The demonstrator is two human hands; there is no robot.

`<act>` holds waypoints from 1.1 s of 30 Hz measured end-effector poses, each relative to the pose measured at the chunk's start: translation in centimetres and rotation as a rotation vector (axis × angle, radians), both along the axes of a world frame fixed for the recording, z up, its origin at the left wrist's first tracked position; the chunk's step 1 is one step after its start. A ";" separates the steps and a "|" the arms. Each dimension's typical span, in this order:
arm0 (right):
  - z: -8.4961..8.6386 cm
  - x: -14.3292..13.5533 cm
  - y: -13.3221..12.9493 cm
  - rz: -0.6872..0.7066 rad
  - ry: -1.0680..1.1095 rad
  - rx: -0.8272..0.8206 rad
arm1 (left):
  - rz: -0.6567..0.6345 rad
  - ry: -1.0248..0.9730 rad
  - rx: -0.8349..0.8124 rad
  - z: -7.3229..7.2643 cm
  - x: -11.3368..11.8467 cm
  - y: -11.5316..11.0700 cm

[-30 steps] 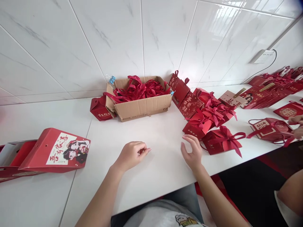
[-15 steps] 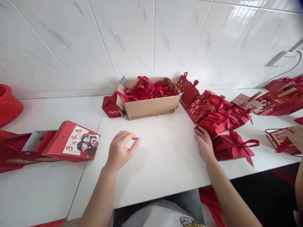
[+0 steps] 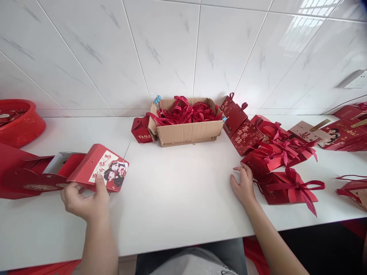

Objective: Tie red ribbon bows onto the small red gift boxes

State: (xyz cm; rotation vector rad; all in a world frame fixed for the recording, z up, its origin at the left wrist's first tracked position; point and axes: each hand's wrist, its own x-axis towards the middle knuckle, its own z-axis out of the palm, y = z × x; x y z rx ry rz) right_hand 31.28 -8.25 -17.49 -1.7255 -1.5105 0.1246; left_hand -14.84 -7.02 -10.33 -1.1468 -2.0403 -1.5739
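Observation:
At the left, my left hand grips the lower edge of a red gift box printed with a cartoon couple and Chinese characters. The thumb lies on its printed face, with the fingers curled beneath. More red boxes lean in a row behind it, one showing a pale grey inside. My right hand rests on the table with nothing in it, thumb and fingers apart. Its fingertips are close beside a red ribbon-tied box; whether they touch it I cannot tell. Another box with a bow lies to its right.
A cardboard box full of red ribbons stands by the wall, with a small red box at its left. Upright red boxes stand at its right. A red plastic basket sits far left. Another person's hand is partly visible at the right edge.
My left hand has moved left from over the table and taken hold of the printed box. My right hand has drawn slightly away from the ribboned boxes. The view has shifted left.

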 end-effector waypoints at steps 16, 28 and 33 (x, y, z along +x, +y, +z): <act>6.3 -8.9 0.5 0.597 0.392 0.058 | -1.112 -0.282 -0.310 0.3 19.4 -0.7; 7.3 -8.2 4.3 0.570 0.655 0.029 | -1.113 -0.027 -0.271 1.4 20.1 1.5; 7.0 -7.8 5.2 0.670 0.672 0.019 | -0.914 -0.009 -0.152 6.1 17.2 7.2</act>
